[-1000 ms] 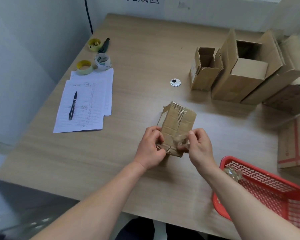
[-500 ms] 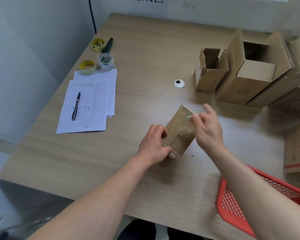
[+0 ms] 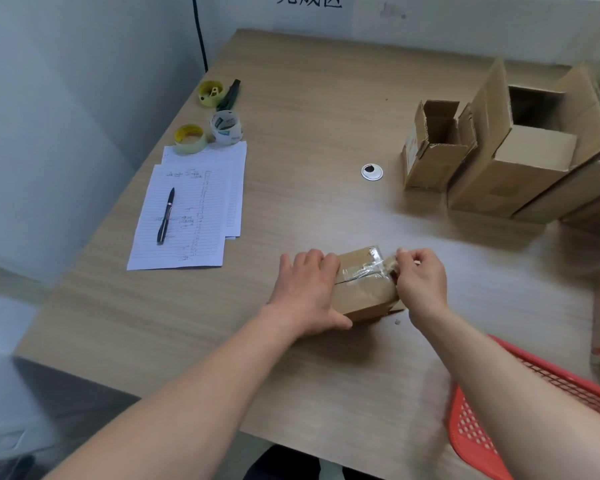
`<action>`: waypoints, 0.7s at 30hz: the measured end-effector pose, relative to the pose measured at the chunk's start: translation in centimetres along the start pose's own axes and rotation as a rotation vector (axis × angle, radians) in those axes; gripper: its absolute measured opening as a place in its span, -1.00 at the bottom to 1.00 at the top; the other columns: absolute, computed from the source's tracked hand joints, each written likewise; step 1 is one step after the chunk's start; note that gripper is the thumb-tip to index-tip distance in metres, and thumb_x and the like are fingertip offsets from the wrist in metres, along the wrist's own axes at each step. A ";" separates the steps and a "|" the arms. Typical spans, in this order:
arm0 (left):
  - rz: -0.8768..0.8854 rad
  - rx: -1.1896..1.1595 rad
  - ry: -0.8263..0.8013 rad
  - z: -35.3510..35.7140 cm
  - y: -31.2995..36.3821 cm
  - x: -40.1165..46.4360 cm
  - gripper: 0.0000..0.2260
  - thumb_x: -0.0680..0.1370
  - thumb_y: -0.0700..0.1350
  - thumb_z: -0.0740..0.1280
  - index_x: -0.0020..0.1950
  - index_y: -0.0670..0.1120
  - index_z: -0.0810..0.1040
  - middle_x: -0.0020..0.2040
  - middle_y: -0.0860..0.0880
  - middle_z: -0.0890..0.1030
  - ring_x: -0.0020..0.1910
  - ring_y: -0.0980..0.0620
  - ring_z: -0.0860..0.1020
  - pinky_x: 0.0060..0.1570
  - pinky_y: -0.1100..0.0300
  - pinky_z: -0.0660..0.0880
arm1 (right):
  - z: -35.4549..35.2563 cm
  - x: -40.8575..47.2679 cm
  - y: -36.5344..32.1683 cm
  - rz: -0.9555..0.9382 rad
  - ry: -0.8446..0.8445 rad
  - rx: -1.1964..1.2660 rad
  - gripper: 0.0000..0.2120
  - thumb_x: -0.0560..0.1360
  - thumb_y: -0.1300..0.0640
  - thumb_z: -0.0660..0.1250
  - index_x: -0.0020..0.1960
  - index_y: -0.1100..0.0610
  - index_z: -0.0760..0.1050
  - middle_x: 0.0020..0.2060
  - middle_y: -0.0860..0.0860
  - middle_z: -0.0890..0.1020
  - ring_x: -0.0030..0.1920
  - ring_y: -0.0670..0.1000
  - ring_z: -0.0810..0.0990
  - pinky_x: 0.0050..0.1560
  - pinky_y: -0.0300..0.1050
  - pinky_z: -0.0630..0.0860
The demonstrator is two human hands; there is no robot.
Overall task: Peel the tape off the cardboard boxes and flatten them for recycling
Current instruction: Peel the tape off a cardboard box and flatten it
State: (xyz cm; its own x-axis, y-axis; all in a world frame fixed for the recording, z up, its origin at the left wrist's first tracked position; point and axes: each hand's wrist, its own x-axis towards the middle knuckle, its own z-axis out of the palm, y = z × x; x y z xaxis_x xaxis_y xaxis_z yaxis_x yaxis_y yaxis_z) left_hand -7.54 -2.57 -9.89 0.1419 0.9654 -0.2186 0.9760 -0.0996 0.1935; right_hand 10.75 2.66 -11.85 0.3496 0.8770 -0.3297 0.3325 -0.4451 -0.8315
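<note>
A small brown cardboard box (image 3: 364, 294) lies on its side on the wooden table (image 3: 326, 116), near the front. Clear tape (image 3: 364, 270) runs across its top seam. My left hand (image 3: 307, 294) grips the box's left end, fingers over the top and thumb along the near side. My right hand (image 3: 421, 282) is at the box's right end and pinches the tape's end between thumb and fingers. The box's right end is hidden behind that hand.
Several opened cardboard boxes (image 3: 510, 157) stand at the back right. A red mesh basket (image 3: 534, 407) sits at the front right. Lined papers (image 3: 187, 216) with a pen (image 3: 166, 216) and three tape rolls (image 3: 226, 128) lie at the left. A cable grommet (image 3: 372, 172) sits mid-table.
The box has been laid down on its side and turned. My left hand shifted to hold its left end; my right hand moved to the right end and took the tape's end.
</note>
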 end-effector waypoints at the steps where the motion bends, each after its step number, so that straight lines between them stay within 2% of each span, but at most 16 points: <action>1: -0.005 -0.022 0.008 0.7 -0.1 -0.2 -0.26 0.20 0.35 0.47 0.23 0.03 0.32 0.18 -0.01 0.39 0.18 -0.08 0.40 0.26 -0.02 0.30 | 0.2 -0.2 0.3 0.057 -0.003 0.054 -0.74 0.56 -0.05 0.32 -0.22 0.06 0.41 -0.27 0.01 0.58 -0.17 0.12 0.58 -0.08 0.03 0.50; 5: -0.002 -0.085 0.045 1.9 -0.1 -0.2 -0.27 0.20 0.27 0.53 0.25 0.03 0.35 0.18 -0.01 0.38 0.14 -0.07 0.39 0.22 0.06 0.32 | -1.1 -0.2 0.2 0.272 0.012 0.257 -0.69 0.48 0.09 0.47 -0.29 0.08 0.37 -0.34 0.05 0.49 -0.32 0.07 0.47 -0.29 -0.07 0.42; 9: -0.006 -0.115 0.068 2.2 -0.2 -0.2 -0.26 0.19 0.26 0.53 0.25 0.04 0.35 0.17 0.01 0.37 0.14 -0.06 0.38 0.22 0.07 0.30 | -1.9 -0.7 -1.5 0.306 -0.019 0.404 -0.76 0.45 0.21 0.50 -0.29 0.10 0.46 -0.38 0.02 0.41 -0.42 -0.01 0.33 -0.44 -0.17 0.28; 12: -0.014 -0.145 0.071 2.4 -0.3 -0.3 -0.26 0.18 0.26 0.54 0.25 0.04 0.36 0.17 0.02 0.37 0.14 -0.04 0.38 0.23 0.10 0.26 | -1.7 -1.8 -3.0 0.342 -0.088 0.649 -0.86 0.49 0.34 0.40 -0.17 0.15 0.55 -0.39 0.03 0.52 -0.47 -0.08 0.47 -0.49 -0.24 0.38; 14: -0.014 -0.169 0.082 2.5 -0.3 -0.4 -0.25 0.17 0.26 0.55 0.25 0.04 0.37 0.17 0.03 0.37 0.15 -0.04 0.38 0.22 0.11 0.25 | -1.5 -2.4 -3.1 0.341 -0.112 0.677 -0.85 0.48 0.41 0.35 -0.15 0.19 0.53 -0.32 0.11 0.59 -0.37 -0.01 0.59 -0.40 -0.22 0.52; 17: -0.017 -0.186 0.085 2.3 -0.3 -0.5 -0.24 0.17 0.26 0.55 0.26 0.05 0.37 0.19 0.03 0.37 0.16 -0.03 0.38 0.23 0.11 0.25 | -1.1 -3.1 -1.9 0.166 -0.101 0.407 -0.83 0.40 0.42 0.37 -0.23 0.17 0.58 -0.28 0.12 0.64 -0.20 0.12 0.62 -0.24 -0.11 0.58; 19: -0.022 -0.187 0.080 2.2 -0.3 -0.5 -0.24 0.18 0.26 0.56 0.26 0.05 0.36 0.19 0.04 0.37 0.17 -0.02 0.37 0.24 0.11 0.24 | -0.5 -3.5 -1.2 -0.046 -0.076 0.092 -0.87 0.38 0.27 0.39 -0.22 0.08 0.66 -0.26 0.01 0.69 -0.14 0.08 0.64 -0.07 -0.05 0.59; 21: -0.028 -0.191 0.072 2.1 -0.2 -0.6 -0.24 0.19 0.27 0.56 0.27 0.05 0.36 0.20 0.04 0.37 0.17 -0.02 0.37 0.24 0.11 0.24 | 0.0 -4.2 -1.1 -0.301 -0.037 -0.270 -0.90 0.39 0.12 0.44 -0.10 0.05 0.68 -0.14 -0.05 0.69 -0.04 0.02 0.59 0.00 -0.14 0.48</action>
State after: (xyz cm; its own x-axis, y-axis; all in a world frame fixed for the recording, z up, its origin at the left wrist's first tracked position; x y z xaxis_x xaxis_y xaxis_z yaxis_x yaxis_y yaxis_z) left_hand -7.47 -3.68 -11.81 0.0963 0.9826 -0.1589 0.9293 -0.0316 0.3679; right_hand 8.92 -0.53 -9.55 0.1710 0.9792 -0.1092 0.6350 -0.1943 -0.7477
